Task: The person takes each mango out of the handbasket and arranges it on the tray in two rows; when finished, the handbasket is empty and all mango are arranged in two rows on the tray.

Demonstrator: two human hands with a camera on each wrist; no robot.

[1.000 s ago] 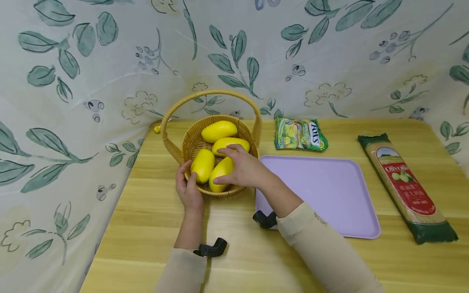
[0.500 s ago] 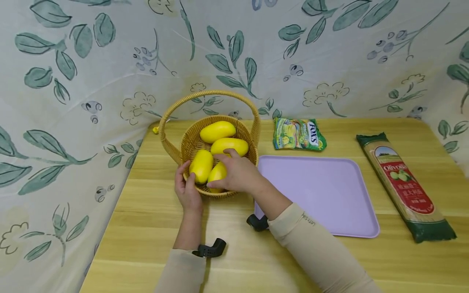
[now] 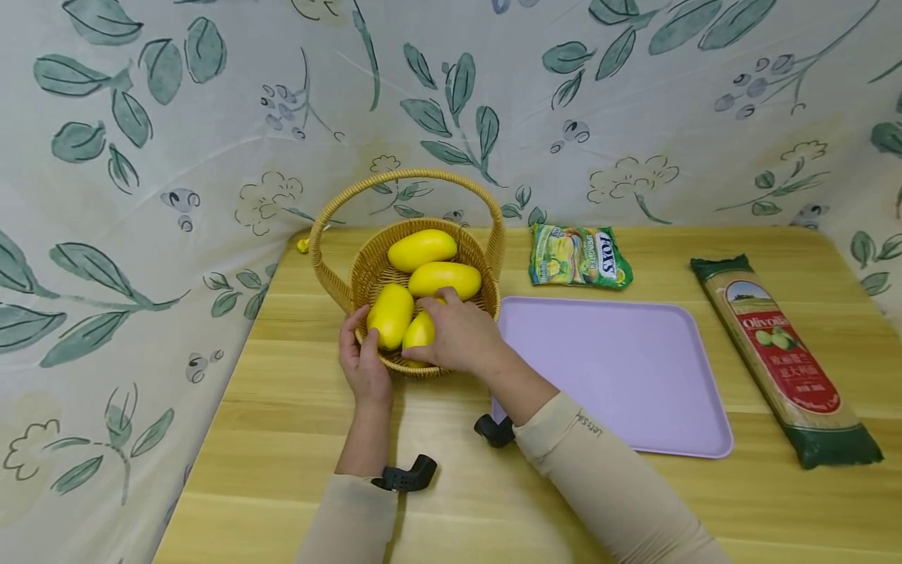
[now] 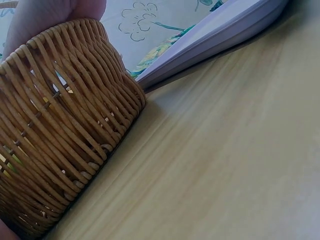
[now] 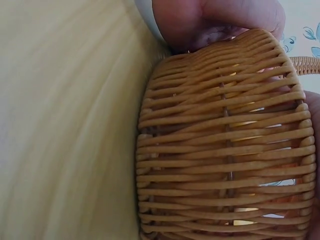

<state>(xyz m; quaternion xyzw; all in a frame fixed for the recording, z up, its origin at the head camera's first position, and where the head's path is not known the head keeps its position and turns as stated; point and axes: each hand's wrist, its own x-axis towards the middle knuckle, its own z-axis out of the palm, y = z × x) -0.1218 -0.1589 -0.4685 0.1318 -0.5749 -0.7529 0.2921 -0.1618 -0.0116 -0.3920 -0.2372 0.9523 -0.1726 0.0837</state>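
Note:
A round wicker basket (image 3: 367,273) with a tall arched handle holds several yellow mangoes. My left hand (image 3: 366,366) grips its front-left rim, thumb on the inner side next to the left mango (image 3: 391,316). My right hand (image 3: 461,333) reaches over the front-right rim. Its thumb and fingers hold the front mango (image 3: 419,332), which is partly hidden under the hand. Behind it lie two more mangoes, one in the middle (image 3: 445,280) and one at the back (image 3: 422,250). In both wrist views, the basket's woven side (image 4: 70,100) fills much of the picture.
A flat lilac tray (image 3: 606,368) lies just right of the basket. Behind the tray is a green FOX'S candy bag (image 3: 580,257). A long pack of Olivoila spaghetti (image 3: 782,360) rests further right. Patterned cloth (image 3: 282,102) hangs behind the wooden table (image 3: 268,407).
My right hand has moved slightly left and down into the basket, closing round the front mango. The left hand has stayed at the rim.

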